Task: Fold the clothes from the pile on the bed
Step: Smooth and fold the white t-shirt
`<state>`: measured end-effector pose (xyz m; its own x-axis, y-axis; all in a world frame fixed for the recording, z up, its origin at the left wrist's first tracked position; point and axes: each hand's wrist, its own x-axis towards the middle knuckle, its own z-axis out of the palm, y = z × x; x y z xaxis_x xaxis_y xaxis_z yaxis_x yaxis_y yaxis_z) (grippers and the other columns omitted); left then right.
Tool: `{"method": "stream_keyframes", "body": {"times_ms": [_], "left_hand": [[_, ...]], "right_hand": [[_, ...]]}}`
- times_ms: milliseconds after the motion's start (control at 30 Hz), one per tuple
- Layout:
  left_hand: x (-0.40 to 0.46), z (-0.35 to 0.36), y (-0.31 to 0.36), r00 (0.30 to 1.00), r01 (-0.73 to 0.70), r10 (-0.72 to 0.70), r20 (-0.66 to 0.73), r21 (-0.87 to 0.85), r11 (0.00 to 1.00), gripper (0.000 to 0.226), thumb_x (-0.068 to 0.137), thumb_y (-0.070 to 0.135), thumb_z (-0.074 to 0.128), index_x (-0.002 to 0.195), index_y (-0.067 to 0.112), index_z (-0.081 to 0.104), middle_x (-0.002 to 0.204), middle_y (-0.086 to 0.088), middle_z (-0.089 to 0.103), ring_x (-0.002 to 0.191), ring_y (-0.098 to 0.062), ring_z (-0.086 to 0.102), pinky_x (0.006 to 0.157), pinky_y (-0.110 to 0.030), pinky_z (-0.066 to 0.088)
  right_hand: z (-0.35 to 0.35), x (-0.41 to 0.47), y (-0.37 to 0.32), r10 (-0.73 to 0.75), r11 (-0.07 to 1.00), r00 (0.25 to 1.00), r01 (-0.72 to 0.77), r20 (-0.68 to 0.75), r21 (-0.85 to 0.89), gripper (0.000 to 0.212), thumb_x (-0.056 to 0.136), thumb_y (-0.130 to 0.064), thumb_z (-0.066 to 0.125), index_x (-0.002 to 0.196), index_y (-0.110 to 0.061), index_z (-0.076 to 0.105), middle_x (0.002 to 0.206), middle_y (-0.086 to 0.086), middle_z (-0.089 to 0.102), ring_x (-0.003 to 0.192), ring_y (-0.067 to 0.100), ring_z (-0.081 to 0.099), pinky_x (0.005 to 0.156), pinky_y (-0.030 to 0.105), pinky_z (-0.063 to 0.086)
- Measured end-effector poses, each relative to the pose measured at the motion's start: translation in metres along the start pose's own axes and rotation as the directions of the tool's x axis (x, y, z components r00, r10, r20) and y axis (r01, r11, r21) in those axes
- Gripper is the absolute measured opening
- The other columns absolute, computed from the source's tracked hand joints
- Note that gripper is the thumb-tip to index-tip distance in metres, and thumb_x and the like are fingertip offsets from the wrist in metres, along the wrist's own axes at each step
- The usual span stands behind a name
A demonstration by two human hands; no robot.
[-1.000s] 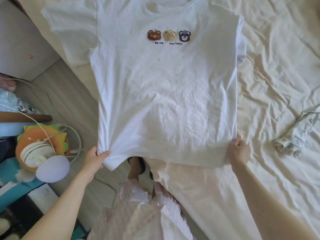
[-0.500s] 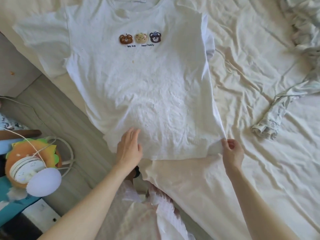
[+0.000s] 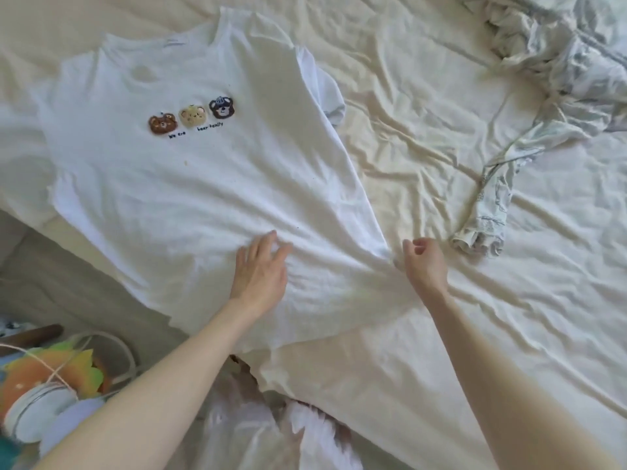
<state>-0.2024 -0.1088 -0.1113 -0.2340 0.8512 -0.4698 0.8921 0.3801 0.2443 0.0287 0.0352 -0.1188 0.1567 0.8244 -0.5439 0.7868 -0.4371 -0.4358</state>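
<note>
A white T-shirt (image 3: 203, 184) with three bear faces on the chest lies spread face up on the cream bed sheet (image 3: 441, 130), its hem near the bed's edge. My left hand (image 3: 261, 269) rests flat on the shirt's lower part with the fingers spread. My right hand (image 3: 424, 266) sits at the shirt's lower right side edge with curled fingers, and the fabric's creases run toward it. A pale printed garment (image 3: 488, 212) trails from the crumpled pile of clothes (image 3: 559, 45) at the far right.
The bed's edge runs diagonally at the lower left, with wooden floor (image 3: 51, 283) beyond it. A burger-shaped plush toy (image 3: 51, 374) with a white round device and cables lies on the floor at the bottom left.
The view has shifted over the bed. My left hand slid up the shirt and flattened on it. The shirt now lies fully on the sheet, and my right hand stays at its right edge.
</note>
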Motion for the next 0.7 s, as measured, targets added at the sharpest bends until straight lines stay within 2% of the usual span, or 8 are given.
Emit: {"method": "stream_keyframes", "body": {"times_ms": [67, 200, 300, 467, 533, 600, 633, 700], "left_hand": [[0.033, -0.014, -0.01, 0.999, 0.028, -0.029, 0.034, 0.023, 0.999, 0.055, 0.098, 0.031, 0.041, 0.149, 0.027, 0.02, 0.159, -0.006, 0.001, 0.145, -0.025, 0.001, 0.113, -0.053, 0.01], [0.104, -0.045, -0.036, 0.993, 0.084, -0.09, 0.071, 0.074, 0.994, 0.067, 0.096, 0.049, 0.037, 0.15, 0.032, 0.002, 0.158, -0.003, -0.015, 0.144, -0.027, -0.014, 0.109, -0.062, 0.004], [0.149, -0.062, -0.052, 0.992, 0.125, -0.126, 0.018, 0.049, 0.991, 0.069, 0.095, 0.056, 0.032, 0.149, 0.035, -0.004, 0.157, -0.001, -0.02, 0.144, -0.028, -0.018, 0.107, -0.066, -0.001], [0.192, -0.06, -0.063, 0.98, 0.192, -0.192, -0.056, -0.019, 0.981, 0.067, 0.094, 0.06, 0.026, 0.149, 0.038, -0.005, 0.157, 0.0, -0.02, 0.143, -0.026, -0.021, 0.106, -0.066, -0.009], [0.198, -0.048, -0.066, 0.977, 0.21, -0.21, -0.025, 0.003, 0.978, 0.07, 0.091, 0.065, 0.022, 0.148, 0.039, -0.01, 0.155, 0.001, -0.025, 0.141, -0.025, -0.026, 0.104, -0.065, -0.013], [0.203, -0.039, -0.07, 0.974, 0.228, -0.228, 0.004, 0.029, 0.973, 0.072, 0.088, 0.068, 0.017, 0.145, 0.041, -0.017, 0.153, 0.003, -0.032, 0.139, -0.023, -0.031, 0.104, -0.064, -0.016], [0.205, -0.037, -0.071, 0.971, 0.239, -0.239, 0.015, 0.031, 0.971, 0.072, 0.087, 0.07, 0.015, 0.143, 0.042, -0.022, 0.151, 0.004, -0.035, 0.138, -0.023, -0.033, 0.103, -0.064, -0.017], [0.208, -0.035, -0.073, 0.967, 0.25, -0.252, 0.031, 0.042, 0.967, 0.071, 0.084, 0.072, 0.009, 0.136, 0.043, -0.031, 0.145, 0.008, -0.043, 0.136, -0.023, -0.036, 0.102, -0.064, -0.018]], "right_hand": [[0.006, 0.022, -0.036, -0.067, 0.996, 0.997, 0.065, 0.025, 0.066, 0.032, 0.095, -0.034, 0.047, 0.114, -0.011, 0.057, 0.095, -0.002, 0.056, 0.086, 0.017, 0.053, 0.07, 0.027, 0.034], [0.031, 0.065, -0.117, -0.173, 0.964, 0.966, 0.127, 0.19, 0.233, 0.025, 0.095, -0.028, 0.047, 0.097, -0.009, 0.063, 0.087, 0.005, 0.065, 0.084, 0.024, 0.062, 0.074, 0.033, 0.049], [0.049, 0.092, -0.169, -0.113, 0.91, 0.936, -0.038, 0.334, 0.412, 0.025, 0.094, -0.025, 0.05, 0.076, -0.01, 0.059, 0.076, 0.005, 0.065, 0.063, 0.019, 0.062, 0.063, 0.03, 0.05], [0.067, 0.128, -0.224, 0.072, 0.823, 0.825, -0.367, 0.56, 0.434, 0.034, 0.091, -0.046, 0.052, 0.084, -0.012, 0.058, 0.055, 0.0, 0.064, 0.04, 0.013, 0.059, 0.046, 0.019, 0.048], [0.072, 0.136, -0.238, 0.094, 0.759, 0.778, -0.46, 0.621, 0.461, 0.03, 0.092, -0.042, 0.055, 0.084, -0.013, 0.056, 0.06, 0.002, 0.066, 0.042, 0.014, 0.061, 0.045, 0.019, 0.048], [0.074, 0.139, -0.253, 0.09, 0.683, 0.817, -0.467, 0.57, 0.561, 0.011, 0.093, -0.02, 0.056, 0.086, -0.01, 0.055, 0.072, 0.007, 0.064, 0.043, 0.015, 0.062, 0.041, 0.019, 0.047], [0.073, 0.142, -0.261, 0.06, 0.656, 0.879, -0.391, 0.473, 0.645, 0.008, 0.091, -0.01, 0.055, 0.083, -0.01, 0.056, 0.073, 0.008, 0.06, 0.044, 0.016, 0.059, 0.041, 0.019, 0.046], [0.062, 0.153, -0.278, -0.082, 0.6, 0.971, -0.131, 0.223, 0.789, 0.019, 0.088, -0.002, 0.054, 0.074, -0.014, 0.057, 0.074, 0.005, 0.054, 0.062, 0.017, 0.056, 0.051, 0.022, 0.047]]}}
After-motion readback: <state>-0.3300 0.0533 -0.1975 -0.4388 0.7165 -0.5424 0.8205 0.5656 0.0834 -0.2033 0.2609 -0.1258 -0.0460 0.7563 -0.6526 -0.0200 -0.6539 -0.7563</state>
